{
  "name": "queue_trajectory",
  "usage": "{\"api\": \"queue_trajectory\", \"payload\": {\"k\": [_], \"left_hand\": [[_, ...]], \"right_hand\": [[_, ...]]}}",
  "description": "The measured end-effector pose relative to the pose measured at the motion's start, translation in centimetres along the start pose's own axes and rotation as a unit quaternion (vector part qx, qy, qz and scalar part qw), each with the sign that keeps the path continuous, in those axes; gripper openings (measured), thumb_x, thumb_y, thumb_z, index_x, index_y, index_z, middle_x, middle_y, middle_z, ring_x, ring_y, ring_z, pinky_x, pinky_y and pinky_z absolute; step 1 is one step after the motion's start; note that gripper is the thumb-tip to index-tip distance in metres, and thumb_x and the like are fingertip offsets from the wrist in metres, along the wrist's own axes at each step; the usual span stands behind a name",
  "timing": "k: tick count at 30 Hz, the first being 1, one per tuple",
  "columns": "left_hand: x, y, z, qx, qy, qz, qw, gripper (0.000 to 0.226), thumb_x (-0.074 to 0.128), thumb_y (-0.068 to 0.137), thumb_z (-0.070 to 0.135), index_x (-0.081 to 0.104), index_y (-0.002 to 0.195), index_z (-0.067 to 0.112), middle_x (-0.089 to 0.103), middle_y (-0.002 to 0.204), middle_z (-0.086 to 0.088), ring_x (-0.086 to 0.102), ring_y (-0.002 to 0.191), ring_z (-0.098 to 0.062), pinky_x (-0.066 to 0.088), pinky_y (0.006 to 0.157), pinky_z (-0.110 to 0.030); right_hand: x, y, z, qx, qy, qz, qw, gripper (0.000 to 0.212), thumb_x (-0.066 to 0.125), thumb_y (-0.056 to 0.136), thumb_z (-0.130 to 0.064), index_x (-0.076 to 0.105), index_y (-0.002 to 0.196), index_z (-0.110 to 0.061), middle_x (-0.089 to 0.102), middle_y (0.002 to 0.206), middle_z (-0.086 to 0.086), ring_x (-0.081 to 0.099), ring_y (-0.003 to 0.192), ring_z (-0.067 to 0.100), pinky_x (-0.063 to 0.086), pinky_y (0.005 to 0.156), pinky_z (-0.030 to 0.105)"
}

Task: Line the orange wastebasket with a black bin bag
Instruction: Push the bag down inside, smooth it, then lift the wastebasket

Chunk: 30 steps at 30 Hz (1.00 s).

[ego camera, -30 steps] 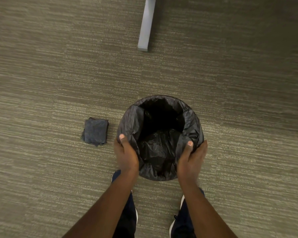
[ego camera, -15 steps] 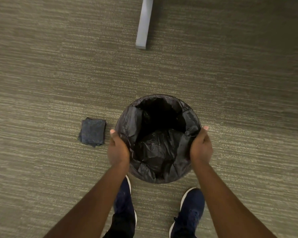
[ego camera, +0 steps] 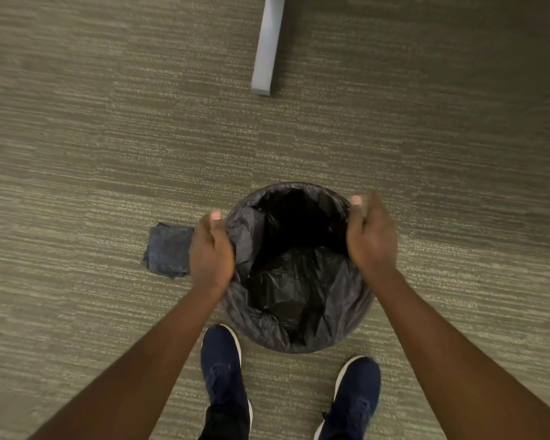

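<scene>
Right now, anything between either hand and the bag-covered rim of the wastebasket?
Nothing visible. The left hand and right hand flank the wastebasket, right at the black bin bag folded over its rim. The folded spare bag lies on the carpet outside the left hand, off the path.

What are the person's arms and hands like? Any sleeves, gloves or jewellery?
Both forearms are bare to the frame's edge: no sleeves in view. The left hand and right hand wear no gloves, rings or watch that I can see. Fingernails look short and plain.
</scene>
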<state>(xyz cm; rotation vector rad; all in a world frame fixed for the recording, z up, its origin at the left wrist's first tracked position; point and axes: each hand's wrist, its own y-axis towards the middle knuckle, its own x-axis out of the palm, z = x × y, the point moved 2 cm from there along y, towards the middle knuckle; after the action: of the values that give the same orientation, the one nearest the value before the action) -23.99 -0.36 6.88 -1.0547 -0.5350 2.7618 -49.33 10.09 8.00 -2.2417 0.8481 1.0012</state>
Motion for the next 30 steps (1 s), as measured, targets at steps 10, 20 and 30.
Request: {"api": "queue_trajectory", "payload": {"k": [10, 20, 30], "left_hand": [[0.9, 2.3, 2.7, 0.071, 0.112, -0.082, 0.988, 0.083, 0.014, 0.096, 0.076, 0.054, 0.138, 0.017, 0.064, 0.13, -0.013, 0.058, 0.125, -0.034, 0.046, 0.104, -0.049], [1.2, 2.8, 2.6, 0.074, 0.143, -0.082, 0.984, 0.074, 0.017, 0.095, 0.076, 0.061, 0.113, 0.02, 0.071, 0.103, -0.01, 0.066, 0.099, -0.032, 0.052, 0.086, -0.044], [-0.1, -2.2, -0.2, -0.071, -0.025, 0.022, 0.997, 0.088, 0.018, 0.088, 0.085, 0.053, 0.138, 0.021, 0.063, 0.131, -0.002, 0.056, 0.128, -0.027, 0.043, 0.103, -0.043]], "right_hand": [[2.1, 3.6, -4.7, -0.136, -0.172, -0.062, 0.974, 0.07, 0.022, 0.1, -0.065, 0.051, 0.14, -0.014, 0.068, 0.126, 0.012, 0.064, 0.116, 0.034, 0.046, 0.098, 0.048], [4.5, 5.1, -8.0, -0.202, -0.224, -0.145, 0.942, 0.066, 0.023, 0.098, -0.066, 0.065, 0.117, -0.018, 0.072, 0.113, 0.009, 0.066, 0.108, 0.033, 0.044, 0.098, 0.049], [0.1, 1.2, -2.0, 0.059, -0.092, -0.014, 0.994, 0.079, 0.025, 0.097, -0.071, 0.036, 0.152, -0.015, 0.051, 0.151, 0.018, 0.051, 0.134, 0.041, 0.036, 0.108, 0.057]]}}
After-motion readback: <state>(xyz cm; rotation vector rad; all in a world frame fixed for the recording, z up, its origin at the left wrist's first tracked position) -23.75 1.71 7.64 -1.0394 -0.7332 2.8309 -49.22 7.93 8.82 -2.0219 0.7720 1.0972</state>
